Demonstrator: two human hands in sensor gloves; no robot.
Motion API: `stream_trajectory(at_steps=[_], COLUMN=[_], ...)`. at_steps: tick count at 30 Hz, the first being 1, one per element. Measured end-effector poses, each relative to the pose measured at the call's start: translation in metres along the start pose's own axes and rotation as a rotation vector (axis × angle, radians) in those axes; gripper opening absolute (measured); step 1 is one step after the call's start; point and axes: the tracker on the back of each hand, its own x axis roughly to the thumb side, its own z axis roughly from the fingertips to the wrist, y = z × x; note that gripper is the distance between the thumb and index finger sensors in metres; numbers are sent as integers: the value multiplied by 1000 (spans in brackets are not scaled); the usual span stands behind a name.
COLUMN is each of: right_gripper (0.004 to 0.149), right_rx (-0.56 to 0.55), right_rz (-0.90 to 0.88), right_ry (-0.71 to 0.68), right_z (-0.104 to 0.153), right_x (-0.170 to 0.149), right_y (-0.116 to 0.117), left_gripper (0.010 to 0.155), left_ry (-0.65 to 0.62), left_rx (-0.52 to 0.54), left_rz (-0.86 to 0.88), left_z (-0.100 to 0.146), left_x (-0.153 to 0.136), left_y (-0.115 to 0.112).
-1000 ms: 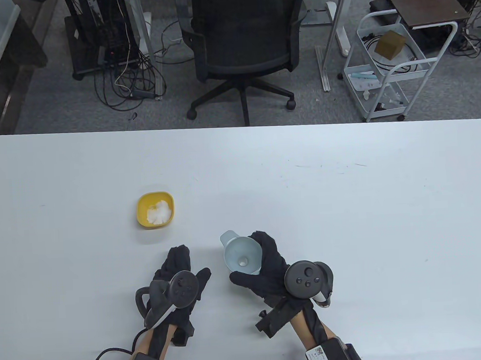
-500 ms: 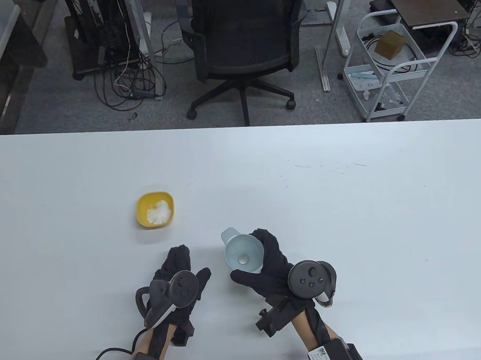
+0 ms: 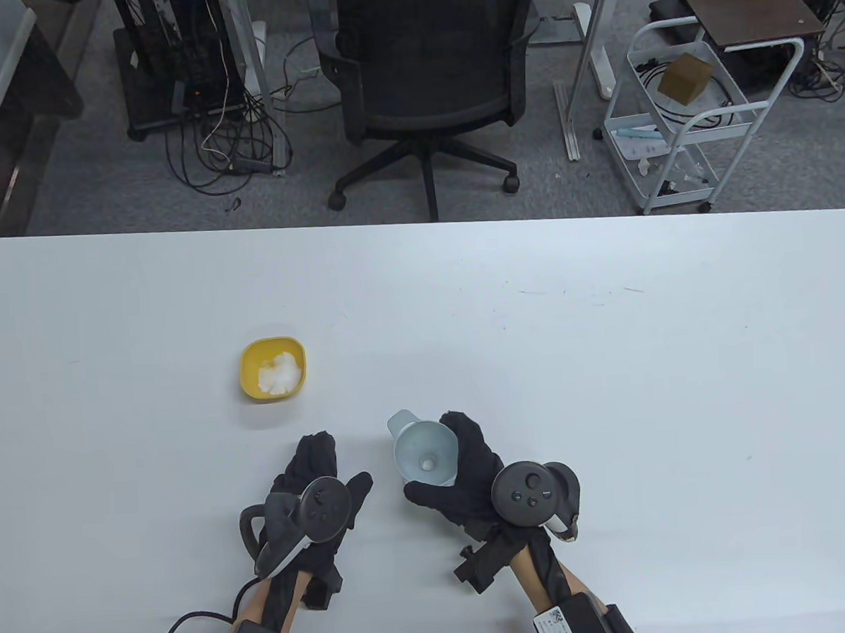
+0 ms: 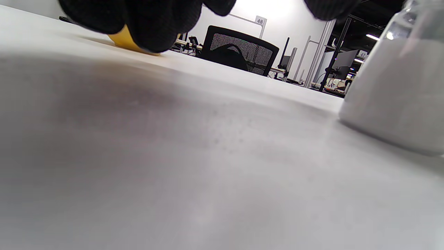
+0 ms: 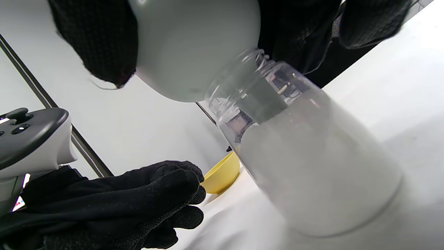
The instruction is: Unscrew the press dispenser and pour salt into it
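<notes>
The right hand (image 3: 466, 480) curls its fingers around a pale grey plastic funnel (image 3: 425, 456) seated in the threaded neck of a clear glass dispenser jar (image 5: 305, 163). The cap appears to be off already and the jar looks largely filled with white grains. Just left of it, the left hand (image 3: 314, 481) lies flat and relaxed on the white table (image 3: 609, 363), holding nothing. Farther out, the small yellow bowl (image 3: 273, 369) holds some salt, so pouring seems unfinished.

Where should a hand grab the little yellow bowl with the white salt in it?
Probably by the rim of the small yellow rounded-square bowl, with the fingers coming down from above on its near-left corner. The white salt is heaped toward the far right, and the left hand is nearest.
</notes>
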Motion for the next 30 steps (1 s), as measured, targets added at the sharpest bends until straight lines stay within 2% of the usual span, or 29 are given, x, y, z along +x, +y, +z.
stream_trajectory(at_steps=[7, 15, 23, 30], right_gripper=[108, 107, 107, 107], right_rx=[-5, -62, -183, -335], right_rz=[-17, -68, -148, -158], right_ry=[-7, -34, -11, 116], right_z=[-1, -2, 0, 9], right_x=[5, 16, 10, -19], right_y=[-4, -22, -55, -96], left_gripper=[95, 95, 95, 95], left_ry=[2, 2, 2, 5], left_rx=[-3, -3, -3, -5], left_rz=[5, 5, 5, 5], left_z=[-1, -1, -1, -1], left_x=[-1, -1, -1, -1], left_y=[0, 0, 0, 0])
